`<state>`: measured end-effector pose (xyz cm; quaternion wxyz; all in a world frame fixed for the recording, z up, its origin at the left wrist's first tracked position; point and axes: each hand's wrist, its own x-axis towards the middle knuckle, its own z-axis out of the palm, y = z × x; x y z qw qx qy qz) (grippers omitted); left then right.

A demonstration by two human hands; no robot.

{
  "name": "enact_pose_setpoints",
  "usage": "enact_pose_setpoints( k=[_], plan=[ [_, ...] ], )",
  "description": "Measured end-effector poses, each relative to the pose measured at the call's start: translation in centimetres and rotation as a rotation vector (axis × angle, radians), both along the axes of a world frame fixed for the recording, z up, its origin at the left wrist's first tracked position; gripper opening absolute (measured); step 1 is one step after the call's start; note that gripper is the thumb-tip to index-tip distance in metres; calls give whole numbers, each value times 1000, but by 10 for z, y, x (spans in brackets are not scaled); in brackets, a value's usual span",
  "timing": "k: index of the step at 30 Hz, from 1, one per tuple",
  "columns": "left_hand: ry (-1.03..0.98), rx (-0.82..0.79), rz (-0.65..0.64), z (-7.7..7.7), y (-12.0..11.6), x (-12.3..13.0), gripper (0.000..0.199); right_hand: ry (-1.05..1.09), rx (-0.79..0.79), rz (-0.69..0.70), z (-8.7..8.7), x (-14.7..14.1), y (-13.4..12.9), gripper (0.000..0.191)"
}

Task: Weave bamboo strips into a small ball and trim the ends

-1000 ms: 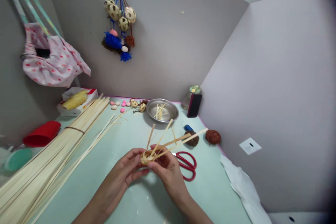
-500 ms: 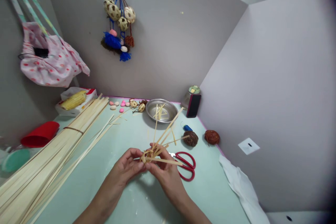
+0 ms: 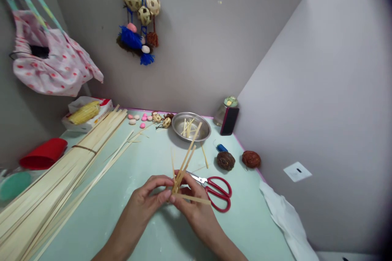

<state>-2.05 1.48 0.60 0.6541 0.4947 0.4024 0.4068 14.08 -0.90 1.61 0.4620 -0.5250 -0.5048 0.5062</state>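
Fingers of the left hand clamp the left side of a small woven piece; right hand pinches its right side, thumbs nearly meeting. Piece sits between the hands, above the near middle of the counter. Strip ends stick up from it; one runs right, across the right hand. Its underside is hidden.

Rest, left to right: red cup-like item, pink spotted cloth bag hanging. Tied bundle of pale strips lies diagonally, box with something yellow behind it. Loose thin strips just beside the bundle. Cluster of woven balls with blue tassels hangs at the wall; below, pink and whitish pebble-like bits, small woven balls. Metal bowl holds short strips. Red-handled scissors near the right hand, blades partly hidden. Beyond: dark brown ball, phone upright, tilted by a jar, reddish-brown ball, white cloth along the right edge.
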Motion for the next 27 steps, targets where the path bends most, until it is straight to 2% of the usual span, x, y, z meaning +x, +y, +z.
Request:
enact_pose_setpoints(
  k=[7, 11, 16, 19, 22, 24, 27],
  plan=[
    [9, 12, -39, 0, 0, -3, 13, -86, 44, 13, 8, -1, -2, 38],
    [30, 41, -64, 4, 0, -2, 14, -92, 87, 23, 6, -2, -3, 38],
    [-54, -26, -68, 8, -1, -1, 14, -63, 148, -79, -2, -4, -4, 53],
    [-97, -54, -53, 9, -2, -2, 15, -62, 182, -112, -4, -2, -2, 36],
    [-89, -51, -35, 8, -3, -3, 14, -174, 356, -117, -3, 1, -1, 14],
    [-46, -29, -34, 7, -4, -3, 13, -263, 446, -107, -3, 3, -2, 14],
    [8, 21, -67, 7, -5, -1, 14, -322, 445, -72, -3, 2, -4, 20]
  ],
)
